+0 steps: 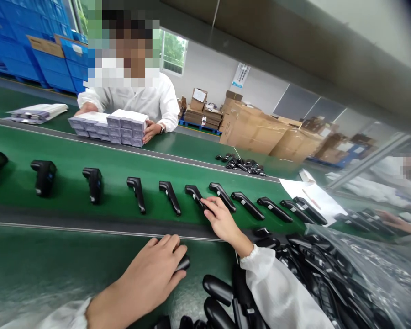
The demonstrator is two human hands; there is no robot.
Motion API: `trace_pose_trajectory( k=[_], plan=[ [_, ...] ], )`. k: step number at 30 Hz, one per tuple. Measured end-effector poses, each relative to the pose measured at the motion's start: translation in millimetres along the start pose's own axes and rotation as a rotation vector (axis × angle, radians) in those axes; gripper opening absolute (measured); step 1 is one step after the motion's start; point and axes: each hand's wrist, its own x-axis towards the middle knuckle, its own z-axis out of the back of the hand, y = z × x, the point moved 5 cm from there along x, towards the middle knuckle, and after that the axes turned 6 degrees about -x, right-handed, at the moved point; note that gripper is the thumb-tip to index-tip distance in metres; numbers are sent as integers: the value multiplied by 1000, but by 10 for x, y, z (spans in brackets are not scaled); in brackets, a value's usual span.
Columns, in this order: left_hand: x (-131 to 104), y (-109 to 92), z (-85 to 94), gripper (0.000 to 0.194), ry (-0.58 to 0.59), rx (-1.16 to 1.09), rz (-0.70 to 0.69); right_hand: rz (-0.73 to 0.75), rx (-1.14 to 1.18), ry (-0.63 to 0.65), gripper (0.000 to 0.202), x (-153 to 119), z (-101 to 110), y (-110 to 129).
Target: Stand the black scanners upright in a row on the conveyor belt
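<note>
A row of black pistol-shaped handheld devices with small white labels lies along the green belt. My right hand [223,220] reaches over the belt, its fingers closed around the lower end of one black handheld device [192,191]. Closer to me, my left hand [147,269] curls over another black device [182,263] on the green table [71,256]; only its rounded end shows past the fingers. Beneath my right forearm lie several loose black devices [217,289], and a larger heap [315,258] spreads to the right.
Clear plastic sheeting [370,260] covers part of the heap. Across the belt [65,210], a co-worker in white holds a stack of small white boxes [126,125]. Small black parts [243,164] and a white paper sheet [294,189] lie on the far side.
</note>
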Motion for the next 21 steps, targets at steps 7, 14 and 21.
trace_pose_trajectory(
  k=[7, 14, 21],
  plan=[
    [120, 125, 29, 19, -105, -508, 136, -129, -505, 8, 43, 92, -152, -158],
    [269, 407, -26, 33, -316, -1307, 416, 95, -212, -139, 43, -20, 45, 363],
    [27, 445, 171, 44, -249, -1010, 344, 71, 302, 63, 27, -102, -85, 485]
  ],
)
